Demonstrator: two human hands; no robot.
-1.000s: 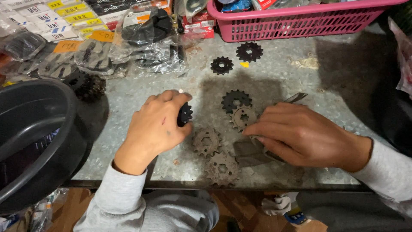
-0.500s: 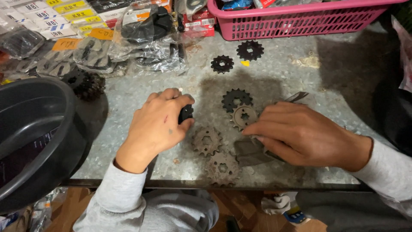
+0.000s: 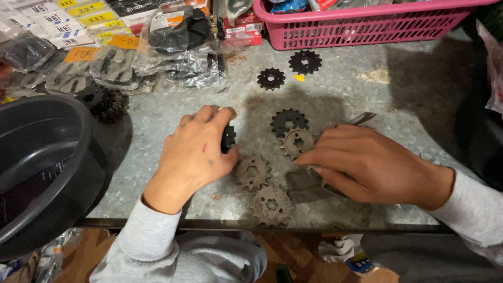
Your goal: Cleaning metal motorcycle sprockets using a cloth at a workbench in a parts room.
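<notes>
Bare table [image 3: 398, 110] at two o'clock gives passing room. Pink basket [image 3: 367, 26] walls off twelve, plastic packets [image 3: 173, 57] crowd eleven, black tub [image 3: 42, 162] blocks nine, loose sprockets [image 3: 270, 78] dot the middle.

Sprockets [image 3: 252, 172] on table [image 3: 346, 89], basket [image 3: 367, 23] behind, tub [image 3: 36, 157] left

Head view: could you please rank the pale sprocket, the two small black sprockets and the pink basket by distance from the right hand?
From the right hand:
1. Pale sprocket, at its fingertips, to their left.
2. Two small black sprockets, farther up the table; too close to call.
3. Pink basket, along the far edge.
</notes>
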